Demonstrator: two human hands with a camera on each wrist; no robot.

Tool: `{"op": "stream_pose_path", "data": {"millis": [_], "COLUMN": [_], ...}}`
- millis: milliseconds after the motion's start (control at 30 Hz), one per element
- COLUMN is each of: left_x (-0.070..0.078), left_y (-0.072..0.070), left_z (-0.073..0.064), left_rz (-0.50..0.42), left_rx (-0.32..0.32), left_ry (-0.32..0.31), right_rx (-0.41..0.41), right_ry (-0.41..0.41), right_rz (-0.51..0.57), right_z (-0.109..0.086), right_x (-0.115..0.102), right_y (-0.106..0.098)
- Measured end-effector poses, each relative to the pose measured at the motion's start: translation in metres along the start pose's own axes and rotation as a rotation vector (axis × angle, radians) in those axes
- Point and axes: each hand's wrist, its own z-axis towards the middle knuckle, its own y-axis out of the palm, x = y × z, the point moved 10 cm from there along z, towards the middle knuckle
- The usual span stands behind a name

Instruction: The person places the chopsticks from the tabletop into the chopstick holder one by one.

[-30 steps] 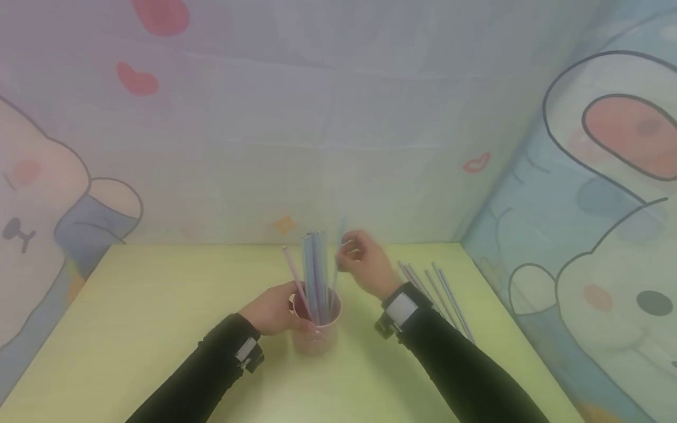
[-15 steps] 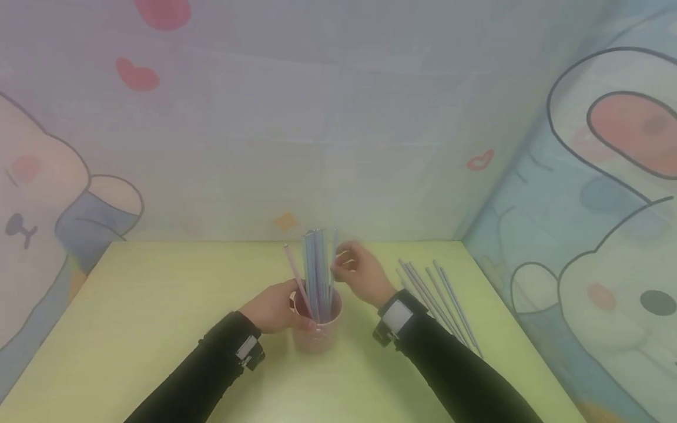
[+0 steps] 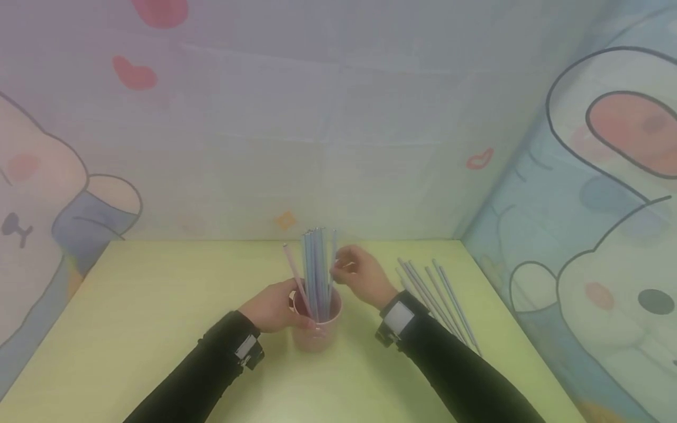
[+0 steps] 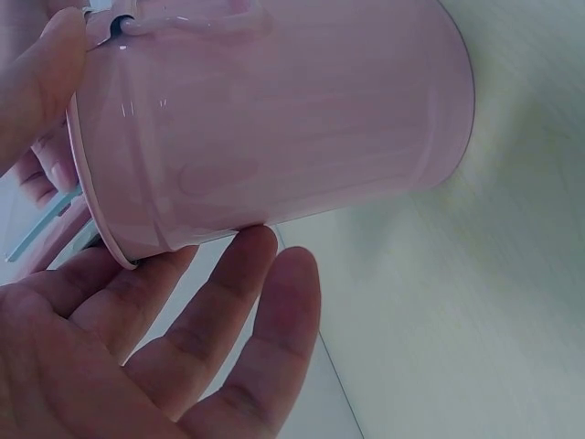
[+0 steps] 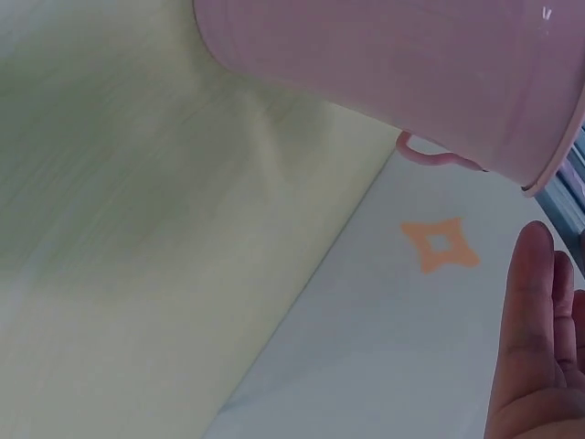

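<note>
My left hand [image 3: 271, 306] grips the rim of a pink metal bucket [image 3: 313, 339], thumb on the near side. In the left wrist view its fingers [image 4: 288, 311] lie along the wall of the bucket [image 4: 292, 119]. A bundle of blue and lilac straws [image 3: 315, 270] stands upright in the bucket, and a pink straw [image 3: 293, 265] leans left. My right hand [image 3: 365, 275] pinches a thin straw [image 3: 334, 242] at the bundle's right, its lower end inside the rim. In the right wrist view the fingers [image 5: 530, 302] show beside the rim; their tips on the straw are out of view.
Several loose straws [image 3: 436, 294] lie on the yellow table [image 3: 174, 288] to the right, partly under my right forearm. A printed cloth wall [image 3: 370, 147] rises behind the table's back edge, and another stands at the right. A small loop handle [image 5: 439, 158] sticks out from the bucket.
My right hand has moved slightly left and down, bringing its straw lower and closer to the bundle. The left hand and the bucket have stayed in place.
</note>
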Motion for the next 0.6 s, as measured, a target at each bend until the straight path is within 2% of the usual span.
{"op": "stream_pose_path", "data": {"millis": [133,267,467,600], "left_x": [0.0,0.003,0.004,0.004], "left_y": [-0.001,-0.003,-0.003,-0.002], "left_z": [0.0,-0.002,-0.002,-0.002], "left_rz": [0.017,0.036,0.041,0.038], "left_rx": [0.009,0.013,0.013,0.013], "left_ry": [0.002,0.005,0.005,-0.006], "right_rx": [-0.011,-0.007,0.035,0.055], "right_ry": [0.015,0.024,0.017,0.06], "right_rz": [-0.03,-0.036,-0.087,-0.185], "right_z": [-0.002,-0.004,-0.009,-0.016], "right_x": [0.009,0.019,0.046,0.07], "right_y": [-0.007,-0.023,-0.056,-0.078]}}
